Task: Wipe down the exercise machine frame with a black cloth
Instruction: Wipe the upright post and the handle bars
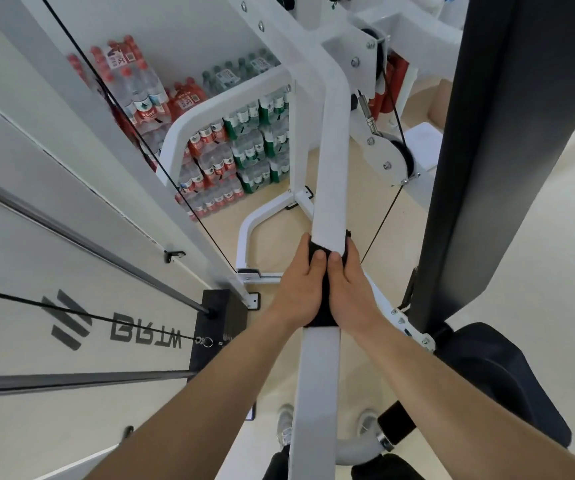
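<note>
A white shroud panel (54, 237) fills the left of the frame, printed with a grey three-bar logo and lettering that appears upside down and reads roughly "BRTW", though the letters are hard to be sure of. A dark upright pad (507, 150) runs down the right side, its top cut off by the frame edge. Down the centre runs the white exercise machine frame (327, 161), a flat-faced tube that continues past the bottom edge. In the upper middle, behind the frame, stand stacked packs of water bottles (230, 147), some with red caps and labels, others green; their printing is too small to read. Black cables (133, 133) cross the left half. At the centre, the black cloth (321, 306) is wrapped around the tube, mostly hidden under the hands, showing only as a dark strip between them and at the fingertips. The left hand (298, 289) and right hand (355, 292) each have a grip clenched on the cloth around the tube, thumbs side by side on its front face.
</note>
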Action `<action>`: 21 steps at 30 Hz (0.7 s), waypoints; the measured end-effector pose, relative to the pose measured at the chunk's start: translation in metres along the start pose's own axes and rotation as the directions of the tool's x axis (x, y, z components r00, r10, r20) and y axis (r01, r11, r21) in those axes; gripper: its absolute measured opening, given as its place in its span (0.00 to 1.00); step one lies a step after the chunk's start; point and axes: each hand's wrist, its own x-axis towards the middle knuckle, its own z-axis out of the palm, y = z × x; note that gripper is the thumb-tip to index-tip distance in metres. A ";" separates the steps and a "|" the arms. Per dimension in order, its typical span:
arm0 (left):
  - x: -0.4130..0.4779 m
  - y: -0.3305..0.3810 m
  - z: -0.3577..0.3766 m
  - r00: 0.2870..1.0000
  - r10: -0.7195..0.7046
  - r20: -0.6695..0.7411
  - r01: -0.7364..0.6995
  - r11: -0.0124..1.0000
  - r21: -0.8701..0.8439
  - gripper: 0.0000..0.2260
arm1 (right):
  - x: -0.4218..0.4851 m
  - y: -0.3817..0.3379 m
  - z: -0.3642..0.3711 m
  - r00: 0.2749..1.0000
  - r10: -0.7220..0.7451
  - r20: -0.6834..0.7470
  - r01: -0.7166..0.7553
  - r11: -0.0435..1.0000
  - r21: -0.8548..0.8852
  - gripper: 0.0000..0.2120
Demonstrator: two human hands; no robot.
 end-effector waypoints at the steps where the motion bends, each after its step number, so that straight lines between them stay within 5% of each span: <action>1: 0.013 0.002 0.000 1.000 0.008 -0.012 -0.007 1.000 0.017 0.15 | 0.013 -0.003 -0.002 1.000 -0.002 0.000 0.002 1.000 -0.012 0.20; 13: 0.154 0.044 -0.004 0.996 0.025 -0.090 -0.013 0.991 0.134 0.13 | 0.156 -0.045 -0.016 0.999 0.032 -0.031 -0.034 0.995 -0.092 0.19; 21: 0.096 0.034 -0.004 0.999 -0.002 -0.043 0.007 0.994 0.109 0.13 | 0.100 -0.035 -0.009 0.998 0.035 -0.051 -0.044 0.982 -0.183 0.19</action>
